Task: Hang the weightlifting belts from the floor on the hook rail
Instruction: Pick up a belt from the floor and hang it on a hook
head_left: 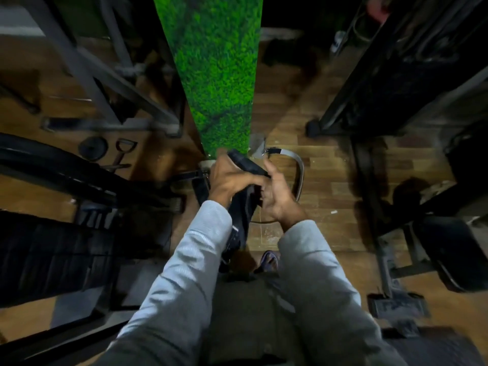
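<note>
Head view: both hands (253, 186) grip black belt (244, 165).

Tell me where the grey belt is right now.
In the head view the grey belt lies curled on the wooden floor, just right of the right hand and at the foot of the green pillar.

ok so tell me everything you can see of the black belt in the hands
The black belt is wide, dark and matte, fabric or leather by its look. The left hand grips its upper end, which sticks out past the knuckles; the right hand touches its edge. The rest hangs down between the grey sleeves, off the wooden floor.
</note>
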A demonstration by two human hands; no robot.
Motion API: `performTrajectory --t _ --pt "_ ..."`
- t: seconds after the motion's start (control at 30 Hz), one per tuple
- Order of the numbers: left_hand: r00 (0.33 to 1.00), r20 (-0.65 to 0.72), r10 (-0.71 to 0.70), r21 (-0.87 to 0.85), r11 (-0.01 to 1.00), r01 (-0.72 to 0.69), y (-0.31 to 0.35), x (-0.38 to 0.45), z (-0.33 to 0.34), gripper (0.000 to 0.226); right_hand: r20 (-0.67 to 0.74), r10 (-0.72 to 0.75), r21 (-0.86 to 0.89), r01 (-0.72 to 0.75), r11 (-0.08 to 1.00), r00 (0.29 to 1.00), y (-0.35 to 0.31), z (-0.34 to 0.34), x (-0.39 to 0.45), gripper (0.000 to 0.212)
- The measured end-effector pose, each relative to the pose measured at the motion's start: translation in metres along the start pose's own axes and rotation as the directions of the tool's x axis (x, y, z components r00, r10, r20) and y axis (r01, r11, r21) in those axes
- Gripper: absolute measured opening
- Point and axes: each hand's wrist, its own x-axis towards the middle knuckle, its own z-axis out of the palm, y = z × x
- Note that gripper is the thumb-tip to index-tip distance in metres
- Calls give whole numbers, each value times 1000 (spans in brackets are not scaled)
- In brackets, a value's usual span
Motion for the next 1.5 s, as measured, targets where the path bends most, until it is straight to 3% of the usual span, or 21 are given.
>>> performTrajectory --t 0.03,0.1,0.17,0.23,0.33,0.43,0.57,0.63,0.7,0.77,0.83,0.9,0.93,1.0,1.03,1.13,1.2,1.3,1.4,1.5 --pt "999 32 25 19 999 -25 9 -5 -2 67 15 -10 44 9 999 1000 -10 2 -1 54" --pt "996 88 34 -67 997 -28 16 -4 -4 52 -19 -9 -26 9 1000 1000 -27 3 -7 54" --pt "981 193 -26 -228 971 70 28 -2 -20 45 21 -41 -71 42 997 999 -43 0 -14 31" --pt "927 357 -119 -322 915 242 40 2 -42 55 147 -69 -128 88 988 987 -62 4 -24 20" --pt "865 486 -126 -523 751 403 47 12 -60 78 282 -200 -263 276 924 938 -86 22 -40 33" --pt "888 456 57 -755 553 353 61 16 -74 65 416 -282 -411 455 790 865 -99 41 -60 37" --pt "878 458 139 -710 652 267 87 2 -89 42 436 -224 -556 457 694 871 -119 43 -83 36" --pt "871 421 253 -687 716 124 102 -6 -88 33 364 -222 -538 399 743 905 -131 38 -91 37" --pt "856 344 385 -654 753 -76 113 -14 -88 27 319 -253 -428 377 822 913 -136 33 -94 53" --pt "796 332 507 -623 751 -218 120 -22 -92 30 344 -340 -282 442 852 875 -137 30 -97 59" --pt "705 393 590 -599 746 -290 125 -28 -100 29 404 -434 -9 478 878 805 -144 30 -104 56" --pt "620 473 626 -557 758 -340 130 -35 -112 25 484 -445 245 371 896 753 -156 37 -116 75" --pt "594 496 634 -539 760 -362 130 -38 -117 26 512 -453 276 359 891 730 -162 42 -119 79" --pt "569 531 628 -523 771 -363 125 -39 -128 15 477 -501 184 476 860 722 -165 55 -122 56" --pt "562 559 609 -525 785 -328 119 -35 -134 18 454 -529 136 530 837 717 -164 60 -121 42" --pt "519 646 560 -607 789 -95 104 -31 -150 92 526 -518 54 582 811 674 -154 64 -114 39" --pt "645 572 507 -687 726 38 114 -33 -151 110 585 -469 -55 609 791 662 -150 60 -109 45" --pt "843 398 361 -757 649 79 135 -31 -142 75 594 -369 -283 615 736 715 -148 53 -109 65" --pt "906 342 250 -727 681 87 133 -27 -132 30 650 -223 -446 602 662 727 -153 39 -118 53" --pt "894 279 351 -695 716 -65 127 -27 -130 37 598 -209 -435 532 726 774 -157 30 -125 61"
